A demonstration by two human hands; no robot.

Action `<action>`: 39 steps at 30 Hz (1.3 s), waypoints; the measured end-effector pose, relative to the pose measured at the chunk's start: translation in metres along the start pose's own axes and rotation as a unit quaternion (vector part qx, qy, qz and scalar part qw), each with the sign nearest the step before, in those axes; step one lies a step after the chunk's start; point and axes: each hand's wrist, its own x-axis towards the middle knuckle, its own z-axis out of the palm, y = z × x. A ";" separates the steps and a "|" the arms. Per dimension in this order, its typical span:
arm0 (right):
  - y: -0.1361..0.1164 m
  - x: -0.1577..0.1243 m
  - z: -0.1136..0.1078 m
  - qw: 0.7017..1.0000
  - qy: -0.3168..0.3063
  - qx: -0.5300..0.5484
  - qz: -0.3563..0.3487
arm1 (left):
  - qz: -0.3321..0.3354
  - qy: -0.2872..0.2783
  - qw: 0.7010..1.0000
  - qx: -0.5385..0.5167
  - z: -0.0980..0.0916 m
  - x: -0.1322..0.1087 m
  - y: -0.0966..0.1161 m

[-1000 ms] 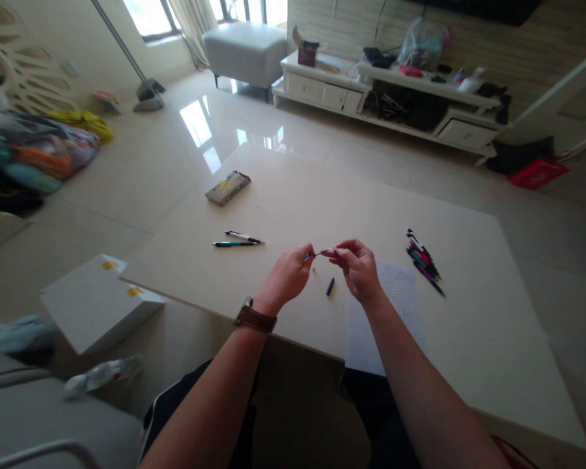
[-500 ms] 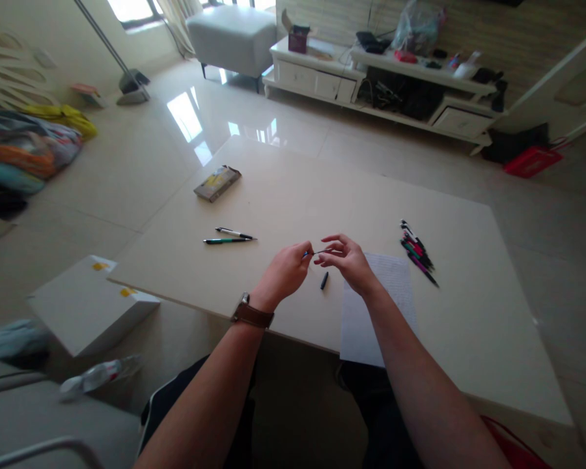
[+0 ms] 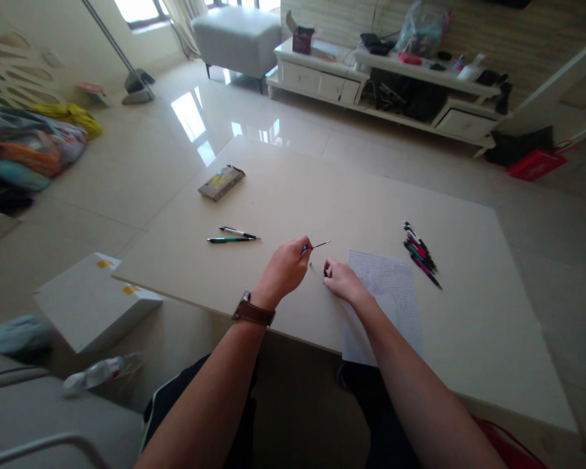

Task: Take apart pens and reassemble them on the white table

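Observation:
My left hand (image 3: 284, 270), a brown watch on its wrist, pinches a thin pen refill (image 3: 316, 246) whose tip points right, raised just above the cream table (image 3: 469, 326). My right hand (image 3: 339, 280) rests low on the table with its fingers closed around a small black pen part (image 3: 325, 273), right beside the left edge of a written sheet of paper (image 3: 388, 296). A tiny pale piece (image 3: 311, 264) lies between the hands.
Two pens (image 3: 234, 236) lie to the left, a small flat box (image 3: 221, 182) beyond them. A bunch of coloured pens (image 3: 420, 253) sits right of the paper. A white box (image 3: 90, 299) stands on the floor at the table's left.
My right hand let go of the refill's tip and dropped to the table onto the black pen part. The left hand kept hold of the refill.

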 end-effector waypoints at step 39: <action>-0.024 -0.005 -0.034 0.852 0.045 0.514 -0.091 | 0.016 -0.034 0.997 0.062 -0.005 -0.003 -0.009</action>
